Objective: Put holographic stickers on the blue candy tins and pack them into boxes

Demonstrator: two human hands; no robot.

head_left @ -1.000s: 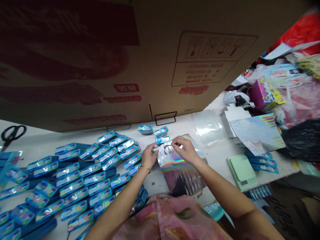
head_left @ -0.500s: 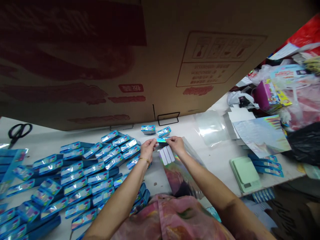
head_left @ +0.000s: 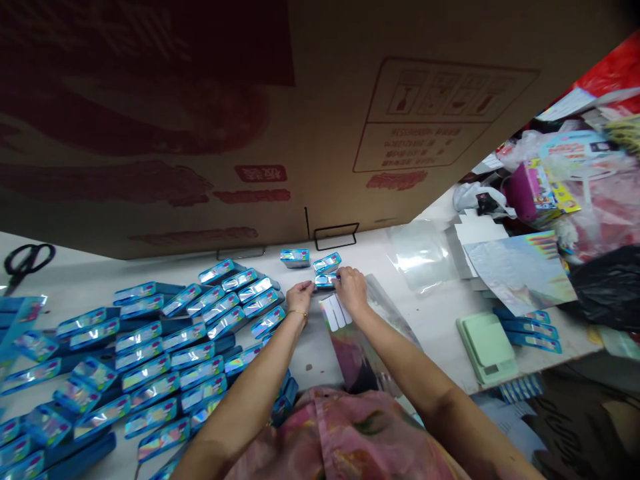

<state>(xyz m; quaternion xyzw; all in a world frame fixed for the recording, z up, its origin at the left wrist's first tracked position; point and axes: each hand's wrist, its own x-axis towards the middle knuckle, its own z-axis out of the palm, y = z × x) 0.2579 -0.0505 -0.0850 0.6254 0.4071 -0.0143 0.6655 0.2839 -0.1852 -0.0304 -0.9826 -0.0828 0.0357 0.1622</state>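
Observation:
A small blue box with a shiny top stands between my two hands, just in front of another blue box. My right hand is closed on its right end. At its left end, my left hand has its fingertips closed against the box's edge; whether they grip it is hidden. A further blue box stands behind my left hand. Beneath my right forearm lies a shiny holographic sheet with white strip labels at its upper left.
Many blue boxes cover the left of the table. A large cardboard carton rises behind. Black scissors lie far left. On the right are clear plastic, a green scale, silver sheets and bags.
The blue box between my hands has tilted so its printed top now faces up. My left hand has moved slightly down, and my right hand has turned over the box's right end.

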